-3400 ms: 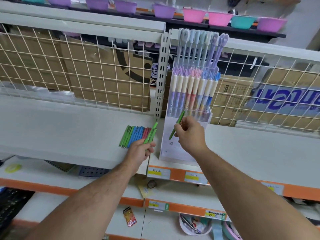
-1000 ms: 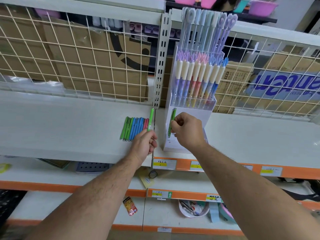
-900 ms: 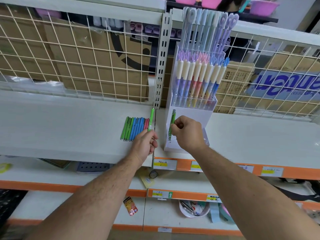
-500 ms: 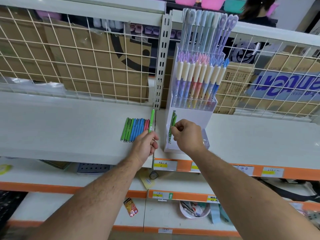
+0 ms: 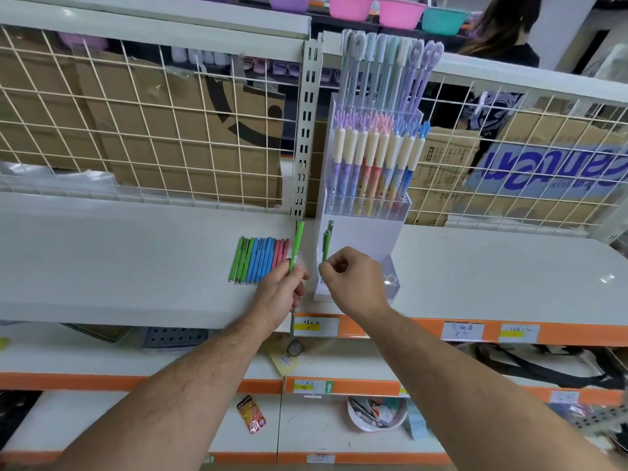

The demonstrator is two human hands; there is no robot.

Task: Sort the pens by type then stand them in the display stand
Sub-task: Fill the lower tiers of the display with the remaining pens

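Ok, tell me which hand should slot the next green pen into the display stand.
Right. The right hand pinches a green pen at the front tier of the display stand; the left hand grips its spare green pen beside the stand, further from the slots.

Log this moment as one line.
phase: placing | left hand: holds green pen upright | right hand: pinches second green pen at display stand front | loose pens: row flat on shelf

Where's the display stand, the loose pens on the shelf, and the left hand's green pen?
display stand (image 5: pixel 360 239): head view, white front panel.
loose pens (image 5: pixel 261 260): head view, blue pen mid-row.
green pen (image 5: pixel 297 243): head view, upper barrel.
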